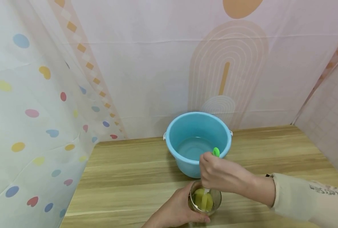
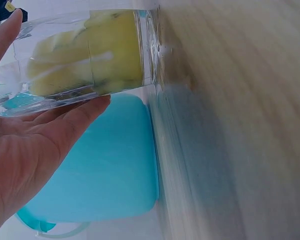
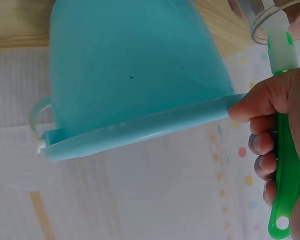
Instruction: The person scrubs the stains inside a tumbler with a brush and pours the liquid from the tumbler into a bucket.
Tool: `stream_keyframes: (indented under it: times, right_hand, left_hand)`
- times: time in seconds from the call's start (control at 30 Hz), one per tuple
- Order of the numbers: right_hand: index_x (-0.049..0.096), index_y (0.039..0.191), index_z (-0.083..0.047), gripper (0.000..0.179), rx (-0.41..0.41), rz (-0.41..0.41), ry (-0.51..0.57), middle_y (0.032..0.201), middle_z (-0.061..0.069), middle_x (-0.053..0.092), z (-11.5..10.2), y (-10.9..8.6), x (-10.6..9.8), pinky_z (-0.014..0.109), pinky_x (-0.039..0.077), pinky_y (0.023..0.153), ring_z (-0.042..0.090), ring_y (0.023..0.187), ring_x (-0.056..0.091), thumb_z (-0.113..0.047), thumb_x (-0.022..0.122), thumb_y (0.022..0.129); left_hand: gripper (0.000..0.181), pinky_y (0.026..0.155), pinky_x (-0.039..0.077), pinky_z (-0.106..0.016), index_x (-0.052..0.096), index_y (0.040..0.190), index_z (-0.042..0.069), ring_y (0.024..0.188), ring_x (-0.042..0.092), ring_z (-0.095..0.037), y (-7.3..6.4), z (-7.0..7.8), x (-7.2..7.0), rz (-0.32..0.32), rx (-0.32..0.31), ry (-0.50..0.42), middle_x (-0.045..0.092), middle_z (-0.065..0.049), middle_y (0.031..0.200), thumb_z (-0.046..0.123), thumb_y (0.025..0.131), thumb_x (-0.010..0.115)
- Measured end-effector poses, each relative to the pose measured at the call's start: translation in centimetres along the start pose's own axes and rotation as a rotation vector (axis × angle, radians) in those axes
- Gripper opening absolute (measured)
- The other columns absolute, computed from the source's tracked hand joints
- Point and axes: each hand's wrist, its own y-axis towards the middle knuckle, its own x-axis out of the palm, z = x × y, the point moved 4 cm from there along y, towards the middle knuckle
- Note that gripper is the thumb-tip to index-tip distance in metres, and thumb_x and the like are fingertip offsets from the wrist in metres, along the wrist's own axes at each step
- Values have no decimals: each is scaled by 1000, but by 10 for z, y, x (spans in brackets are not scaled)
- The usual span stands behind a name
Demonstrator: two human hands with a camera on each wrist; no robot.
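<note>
My left hand holds a clear drinking glass by its side, thumb and fingers around the wall. Its base is right at the tabletop in the left wrist view. Above it, my right hand grips the green handle of a cup brush, whose white neck runs down into the glass. The yellow sponge head is inside, pressed near the bottom of the glass. The end of the handle pokes out past the top of the right fist.
A light blue bucket with water in its bottom stands just behind the glass, close to the right hand. The wood-grain table meets a patterned curtain at the back, with dotted cloth on the left.
</note>
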Motion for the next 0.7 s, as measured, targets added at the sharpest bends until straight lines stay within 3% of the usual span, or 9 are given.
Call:
stream_keyframes:
  times: [0.37, 0.7]
  right_hand:
    - [23, 59, -17, 35, 0, 24, 18, 57, 0, 24, 3, -16, 3, 27, 20, 63, 14, 61, 20, -8, 55, 70]
    - [34, 58, -8, 25, -2, 55, -11, 52, 5, 35, 3, -27, -2, 26, 24, 61, 16, 53, 29, -7, 57, 67]
  left_hand:
    - [81, 103, 50, -29, 47, 147, 32, 114, 62, -8, 0, -2, 1, 0, -16, -21, 63, 12, 133, 31, 81, 94]
    - [82, 103, 50, -29, 47, 148, 31, 116, 62, -8, 0, 0, 0, -1, 13, -10, 63, 9, 137, 30, 81, 94]
